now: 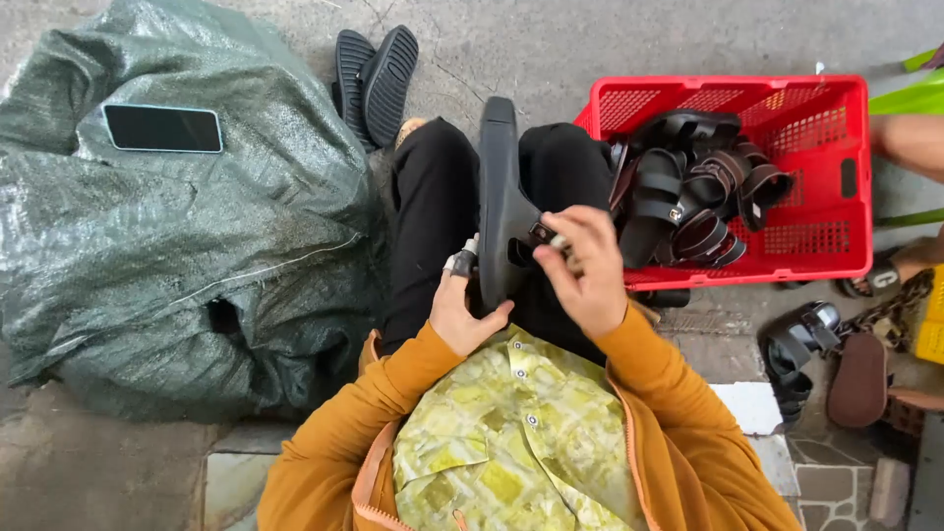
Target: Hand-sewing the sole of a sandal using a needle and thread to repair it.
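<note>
Nearest the camera, over a green patterned shirt [511, 433] and orange jacket sleeves [678, 413], both hands work on a black sandal [501, 197] that lies along the person's lap on black trousers [433, 206], its sole edge up and its toe pointing away. The left hand [462, 310] cups the sandal's near end from the left, thumb curled under the heel, a taped fingertip pressed to the side. The right hand [585, 270] is closed in a pinch on what looks like a small buckle or strap end at the sandal's right flank, though the piece is too small to tell for sure.

Just right of the knees on the concrete floor [551, 49] stands a red plastic crate [836, 197] holding a heap of dark strapped sandals [688, 187]. Left of the legs lies a bulky green woven sack [177, 256] with a dark phone [162, 128] resting flat on top. Beyond the knees, two black soles [374, 79] lean together on the floor. More loose sandals [816, 359] lie by the floor's right edge.
</note>
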